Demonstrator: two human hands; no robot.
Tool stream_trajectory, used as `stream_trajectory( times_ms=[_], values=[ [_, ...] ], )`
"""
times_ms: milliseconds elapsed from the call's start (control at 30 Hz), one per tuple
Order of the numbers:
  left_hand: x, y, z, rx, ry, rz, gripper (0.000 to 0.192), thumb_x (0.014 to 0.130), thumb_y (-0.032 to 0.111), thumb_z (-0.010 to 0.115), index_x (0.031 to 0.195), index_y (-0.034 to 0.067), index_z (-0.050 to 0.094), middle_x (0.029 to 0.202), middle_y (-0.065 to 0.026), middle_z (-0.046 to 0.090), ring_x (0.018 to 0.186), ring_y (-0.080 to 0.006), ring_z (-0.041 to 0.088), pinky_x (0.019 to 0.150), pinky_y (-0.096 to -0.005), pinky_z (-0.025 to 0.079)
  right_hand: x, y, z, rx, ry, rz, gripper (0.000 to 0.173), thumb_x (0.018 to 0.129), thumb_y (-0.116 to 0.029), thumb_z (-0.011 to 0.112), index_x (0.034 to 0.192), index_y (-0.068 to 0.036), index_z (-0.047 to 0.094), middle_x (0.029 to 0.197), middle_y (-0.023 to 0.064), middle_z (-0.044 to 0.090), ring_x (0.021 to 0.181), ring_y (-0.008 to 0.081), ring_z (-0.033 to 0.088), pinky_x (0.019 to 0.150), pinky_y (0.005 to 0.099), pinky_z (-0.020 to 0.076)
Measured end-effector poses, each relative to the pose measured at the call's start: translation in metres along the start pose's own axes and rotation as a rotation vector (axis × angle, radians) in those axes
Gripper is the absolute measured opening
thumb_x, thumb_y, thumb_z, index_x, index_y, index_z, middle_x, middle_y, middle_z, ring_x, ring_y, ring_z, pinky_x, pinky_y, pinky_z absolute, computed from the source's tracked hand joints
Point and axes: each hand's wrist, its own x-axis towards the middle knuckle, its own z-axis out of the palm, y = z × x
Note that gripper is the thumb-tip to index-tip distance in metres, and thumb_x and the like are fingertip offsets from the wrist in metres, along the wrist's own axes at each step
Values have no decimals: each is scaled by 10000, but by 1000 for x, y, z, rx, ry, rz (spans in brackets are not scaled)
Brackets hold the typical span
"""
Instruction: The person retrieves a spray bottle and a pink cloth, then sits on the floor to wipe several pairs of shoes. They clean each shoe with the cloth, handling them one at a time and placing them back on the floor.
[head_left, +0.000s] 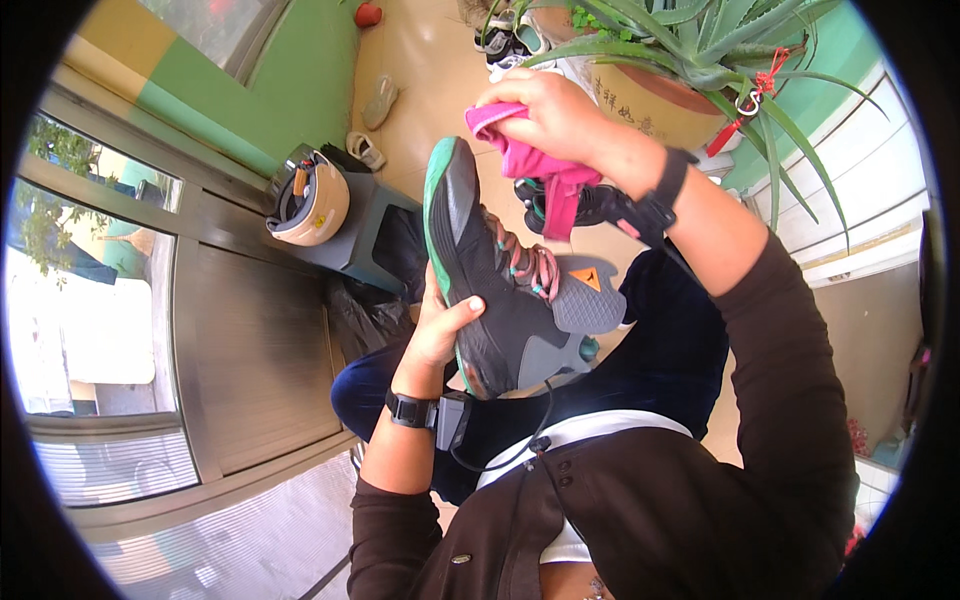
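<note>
A black and grey sneaker (495, 307) with a green sole edge is held up above my lap, toe pointing away from me. My left hand (442, 319) grips it by the sole side, thumb pressed on the upper. Pink laces (532, 266) run over its front, and the large grey tongue (589, 300) with an orange patch hangs outward. My right hand (544, 112) is beyond the toe and to its right, clutching a crumpled pink cloth (551, 165). Part of that cloth dangles below the fingers, apart from the sneaker.
At the left, a cream helmet (319, 202) rests on a grey plastic stool (360, 225), with a black plastic bag (367, 319) beside it. Several shoes (514, 41) lie on the tiled floor. A potted aloe (697, 56) spreads its leaves at the upper right. A metal-framed door (259, 330) stands left.
</note>
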Motion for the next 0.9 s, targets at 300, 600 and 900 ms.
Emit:
stream_trajectory(
  times_ms=[300, 600, 900],
  values=[
    [2, 6, 11, -39, -75, -120, 838, 659, 177, 751, 1344, 71, 280, 1195, -96, 475, 1074, -218, 495, 932, -363, 413, -16, -28, 10, -9, 134, 34, 209, 730, -134, 646, 936, -167, 651, 815, 68, 555, 740, 273, 592, 615, 360, 479],
    [-5, 15, 0, 125, -103, -96, 940, 623, 196, 788, 1372, 46, 241, 1260, -94, 444, 1142, -212, 456, 984, -362, 359, -32, -31, -2, 216, 324, 100, 266, 734, -10, 614, 977, -111, 657, 846, 85, 573, 770, 243, 613, 676, 320, 488],
    [-3, 4, -4, 123, -48, -122, 933, 634, 153, 767, 1385, 62, 221, 1265, -105, 434, 1135, -226, 459, 981, -367, 362, -7, -45, -9, -18, 11, 216, 210, 743, -153, 629, 952, -172, 651, 820, 76, 561, 743, 278, 595, 623, 362, 483]
  ],
)
